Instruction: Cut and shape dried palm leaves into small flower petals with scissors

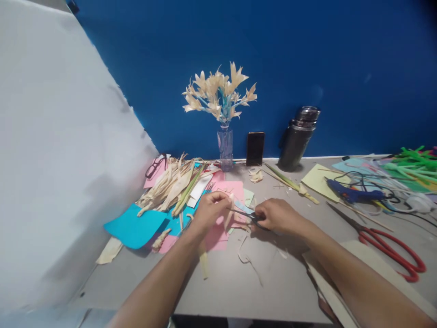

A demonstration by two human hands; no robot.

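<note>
Left hand: the left hand (209,210) is closed, its thumb and fingers pinching a pale husk piece (228,220) over the paper sheets.
Right hand: the right hand (278,215) is wrapped around the handles of the small scissors (256,218), whose blades point left and reach the husk piece; whether they touch it, I cannot tell.
Beneath: a pink sheet (217,242) on the grey tabletop (221,298), with curled trimmings (244,260) just beside it.
Left side: a heap of dried husks (170,184) behind a bright blue sheet (136,226).
Right side: red-handled scissors (389,249), lying near a blue glue gun (355,193); a yellow sheet (316,176) is partly under the gun, with green stems (414,165) farther off.
Back: a clear bottle (225,148) holding husk flowers (218,89), then an upright phone (255,149) and a dark flask (296,143), all near the blue wall (307,54).
</note>
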